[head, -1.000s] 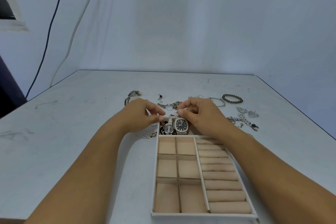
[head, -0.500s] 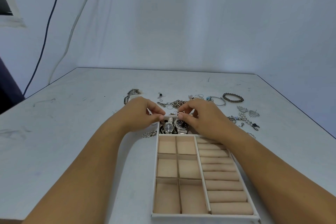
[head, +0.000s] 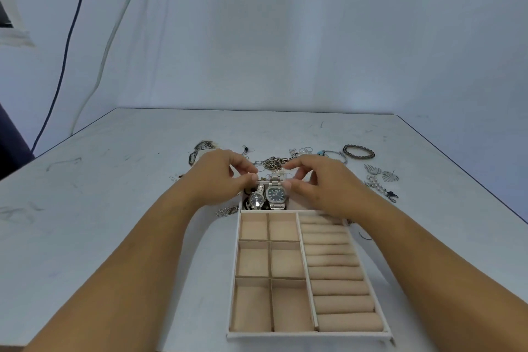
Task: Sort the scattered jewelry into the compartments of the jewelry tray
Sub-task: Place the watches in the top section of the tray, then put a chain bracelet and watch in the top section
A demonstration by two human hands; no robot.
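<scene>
Left hand [head: 217,177] and right hand [head: 323,183] curl beside the square watch [head: 275,194] in the tray [head: 237,266]; grip unclear.

It looked like a makeshift filming spot rather than a lived-in room. A white cloth [head: 285,37] hung in folds as a backdrop behind a scuffed white table [head: 114,208]. At the far left a dark cable [head: 66,48] and a white cable [head: 115,28] ran down the cloth, near a window frame's corner [head: 13,36].
</scene>
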